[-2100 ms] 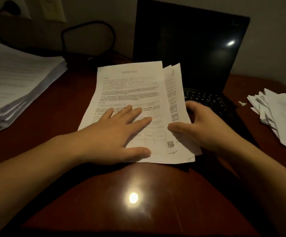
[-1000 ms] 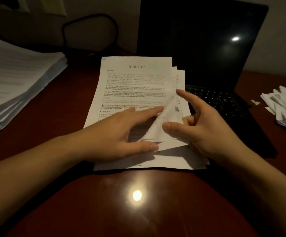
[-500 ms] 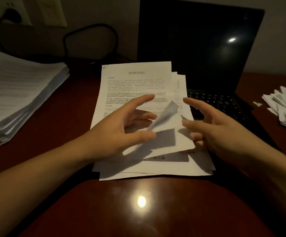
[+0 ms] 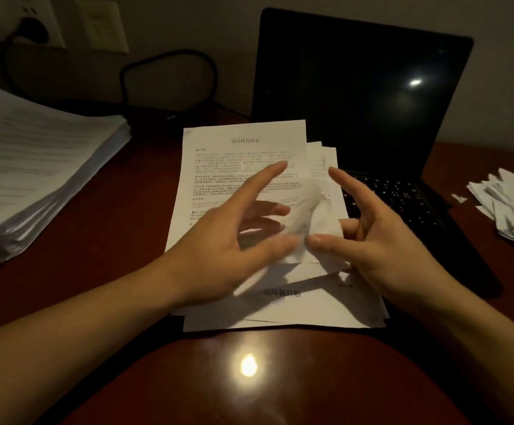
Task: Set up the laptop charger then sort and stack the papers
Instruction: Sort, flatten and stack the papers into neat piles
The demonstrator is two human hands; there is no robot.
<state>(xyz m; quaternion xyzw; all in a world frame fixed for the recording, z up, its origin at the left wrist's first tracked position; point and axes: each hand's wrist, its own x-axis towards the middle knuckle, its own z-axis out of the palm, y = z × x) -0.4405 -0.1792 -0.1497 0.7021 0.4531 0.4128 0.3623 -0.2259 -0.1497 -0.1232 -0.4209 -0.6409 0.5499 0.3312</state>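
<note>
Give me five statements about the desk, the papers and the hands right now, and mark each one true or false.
1. The laptop screen is dark. True.
2. A thick paper stack lies at the desk's left. True.
3. Both hands lie flat on the papers. False: the left hand and right hand are raised, pinching a curled sheet between them.
4. The wall socket is empty. False: a dark plug with its cable sits in it.
5. The loose papers at the right are squared up neatly. False: they are fanned untidily.
</note>
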